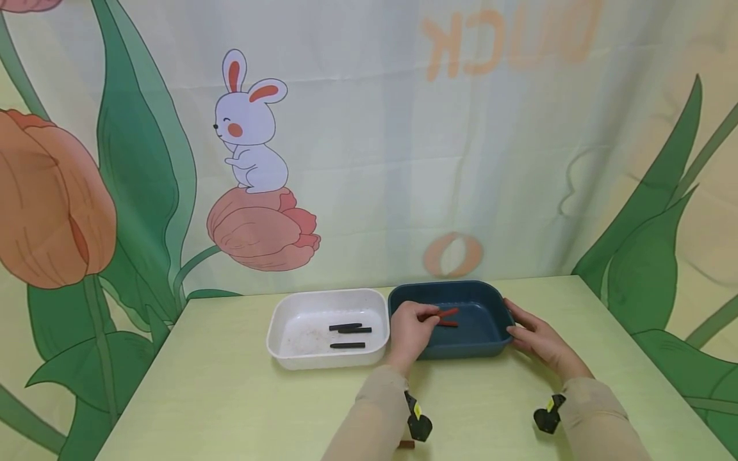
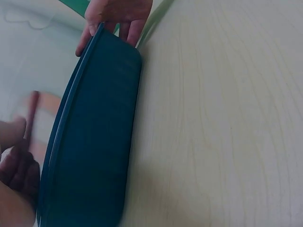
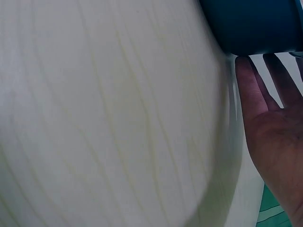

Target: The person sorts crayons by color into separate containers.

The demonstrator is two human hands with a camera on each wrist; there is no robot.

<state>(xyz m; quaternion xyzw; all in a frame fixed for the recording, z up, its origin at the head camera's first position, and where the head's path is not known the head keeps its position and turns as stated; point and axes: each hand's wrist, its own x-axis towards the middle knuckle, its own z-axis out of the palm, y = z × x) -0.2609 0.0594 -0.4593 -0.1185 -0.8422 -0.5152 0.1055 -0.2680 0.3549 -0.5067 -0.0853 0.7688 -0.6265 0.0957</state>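
My left hand [image 1: 410, 331] reaches over the near-left part of a dark blue tray [image 1: 484, 351]. Thumb and fingers pinch a red crayon [image 1: 449, 312], which slants upward in the left wrist view. A second red crayon [image 1: 449, 324] shows just below it, its left end hidden by the hand. At the tray's right end is my right hand [image 1: 542, 339], its fingers extended against the outer wall and the thumb at the rim. The right wrist view shows those straight fingers [image 3: 251, 87] touching the blue wall.
Left of the blue tray stands a white tray [image 1: 278, 346] holding three black crayons [image 1: 348, 346]. A brownish-red stick [image 1: 407, 444] lies on the table [image 1: 230, 410] by the left forearm, partly covered. A printed curtain [image 1: 369, 160] hangs behind the table.
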